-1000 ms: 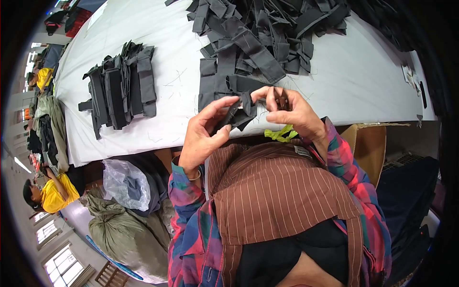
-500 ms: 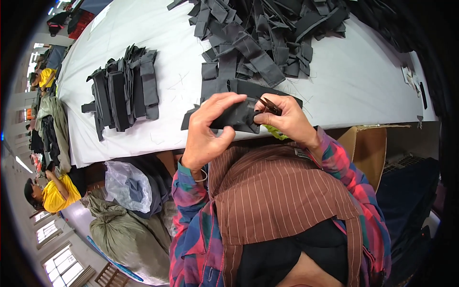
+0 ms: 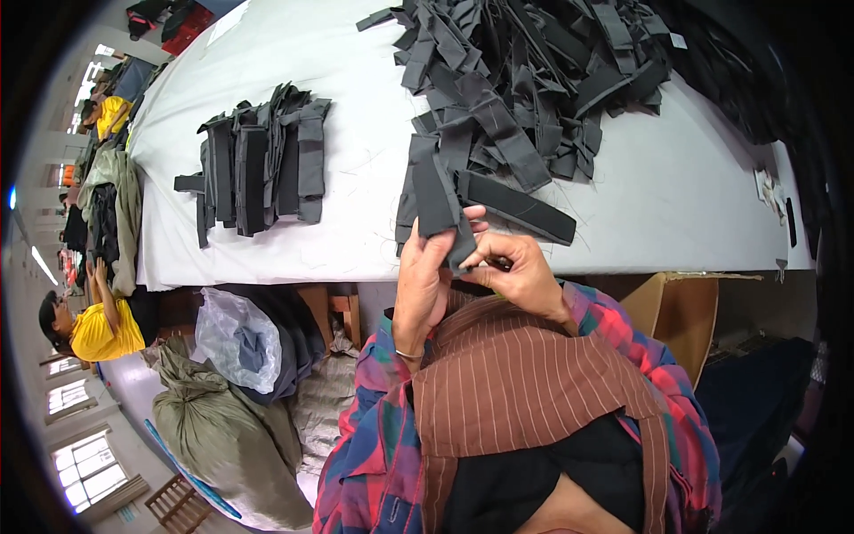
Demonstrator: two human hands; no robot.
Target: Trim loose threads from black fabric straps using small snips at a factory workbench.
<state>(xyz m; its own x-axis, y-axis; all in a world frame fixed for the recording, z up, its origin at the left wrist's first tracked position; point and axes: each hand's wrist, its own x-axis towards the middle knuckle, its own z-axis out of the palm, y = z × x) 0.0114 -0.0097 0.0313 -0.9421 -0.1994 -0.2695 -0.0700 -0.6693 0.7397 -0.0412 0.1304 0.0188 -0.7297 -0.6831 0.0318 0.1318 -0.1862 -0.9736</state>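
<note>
At eight o'clock, below the white-covered bench (image 3: 356, 249), a clear bag (image 3: 222, 329), crumpled, with blue-grey cloth (image 3: 252, 349) inside. Farther out and lower toward eight, an olive sack (image 3: 227, 445), bulging, gathered at the neck, contents hidden. At three o'clock, beside the bench edge, a brown cardboard box (image 3: 689, 320), interior mostly hidden.

Just off centre toward twelve, at the near edge of the bench, the held strip (image 3: 438, 194): dark grey fabric, matt, long and narrow, with a flat, darker upper face and a bent lower end. Under and beside its far end, more grey strips (image 3: 406, 200). At one o'clock from the fingers, near but apart, a loose strip (image 3: 520, 209), lying flat at a slant.

Left hand (image 3: 425, 283): fingers closed around the lower part of the held strip, thumb against it. Right hand (image 3: 516, 269): fingers curled in and pinched at the bent end, near a dark object (image 3: 501, 263) too covered to identify.

At one o'clock, a large, jumbled pile (image 3: 543, 80) of similar pieces; at ten, a neater stack (image 3: 258, 169), laid side by side.
</note>
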